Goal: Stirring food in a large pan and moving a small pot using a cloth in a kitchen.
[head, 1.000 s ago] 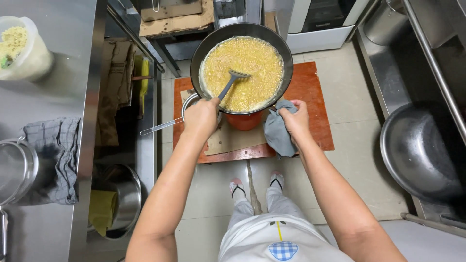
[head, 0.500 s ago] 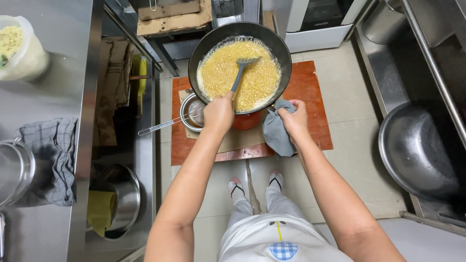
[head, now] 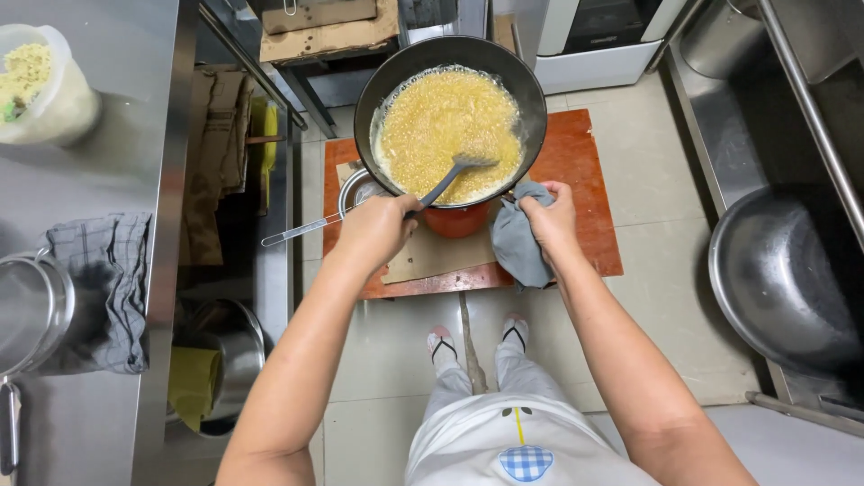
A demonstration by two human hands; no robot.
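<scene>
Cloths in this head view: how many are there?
2. A grey cloth is under the right hand at the pan rim; a checked cloth lies on the steel counter at left. Others may be hidden.

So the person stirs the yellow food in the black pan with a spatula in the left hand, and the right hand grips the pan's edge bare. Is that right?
Not quite. The head view shows the right hand holding the black pan through a grey cloth, not bare. The rest stands: the left hand holds the spatula in the yellow food.
</scene>
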